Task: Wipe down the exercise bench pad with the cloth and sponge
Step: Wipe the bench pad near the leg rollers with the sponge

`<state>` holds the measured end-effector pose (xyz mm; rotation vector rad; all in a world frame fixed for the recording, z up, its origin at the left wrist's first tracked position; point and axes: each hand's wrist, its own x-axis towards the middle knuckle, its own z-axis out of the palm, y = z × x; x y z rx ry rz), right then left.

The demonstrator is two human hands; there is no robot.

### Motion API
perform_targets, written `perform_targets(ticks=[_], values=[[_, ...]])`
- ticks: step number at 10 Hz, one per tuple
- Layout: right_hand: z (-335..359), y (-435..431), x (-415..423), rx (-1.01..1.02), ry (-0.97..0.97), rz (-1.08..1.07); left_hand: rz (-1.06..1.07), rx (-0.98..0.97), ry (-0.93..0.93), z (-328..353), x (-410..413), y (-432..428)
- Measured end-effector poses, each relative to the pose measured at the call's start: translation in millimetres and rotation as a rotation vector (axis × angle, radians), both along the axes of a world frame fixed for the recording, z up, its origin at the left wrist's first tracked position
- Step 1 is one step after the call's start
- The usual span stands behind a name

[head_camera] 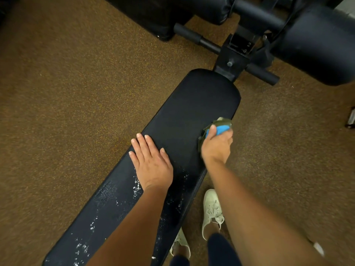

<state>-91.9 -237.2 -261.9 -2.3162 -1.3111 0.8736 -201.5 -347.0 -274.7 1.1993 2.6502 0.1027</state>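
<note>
Right now your right hand (217,144) is clenched round a blue sponge (222,129) bundled with an olive-green cloth (223,122), pressed at the right edge of the black bench pad (192,104), about midway along it. Your left hand (151,160) lies flat on the pad's left side, fingers straight, holding nothing. Both tools look light and soft — the sponge will squash and the cloth is limp, so keep them pinched together from above or the cloth may slip loose. The pad looks firm and smooth; its near part carries white foam flecks (136,187) and a wet sheen, so expect it to be slick there. Your right hand is blurred and hides how the cloth wraps under the sponge. Your forearms cover much of the near pad, whose near end is cut off.
</note>
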Motion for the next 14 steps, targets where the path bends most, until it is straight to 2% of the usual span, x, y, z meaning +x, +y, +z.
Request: perform_targets(ticks=[1, 3, 5, 7, 8, 9, 11, 12, 13, 14], values=[[1, -42, -2, 0.013, 0.017, 0.042, 0.012, 0.001, -0.002, 0, 0, 1], [0, 2, 0, -0.075, -0.004, -0.025, -0.004, -0.003, 0.000, -1, 0, 0], [3, -66, -5, 0.047, -0.023, 0.138, 0.003, 0.008, 0.000, -1, -1, 0], [-3, -32, -4, -0.004, 0.015, -0.010, -0.087, 0.005, -0.007, -2, -11, -9], [1, -75, -12, 0.065, -0.007, 0.072, -0.105, 0.025, -0.008, -3, -13, -11], [1, -102, -7, 0.018, 0.044, 0.140, -0.116, 0.024, -0.018, -3, -14, -11], [-5, -64, -10, 0.040, -0.079, 0.142, -0.174, 0.007, -0.031, 0, -22, -16], [-6, -113, -15, 0.110, -0.170, 0.281, -0.202, 0.000, -0.042, 1, -25, -19], [-12, -121, -6, 0.090, -0.178, 0.366, -0.248, -0.003, -0.048, 3, -28, -23], [-12, -94, -17, 0.043, -0.252, 0.280, -0.277, 0.013, -0.070, 3, -32, -26]])
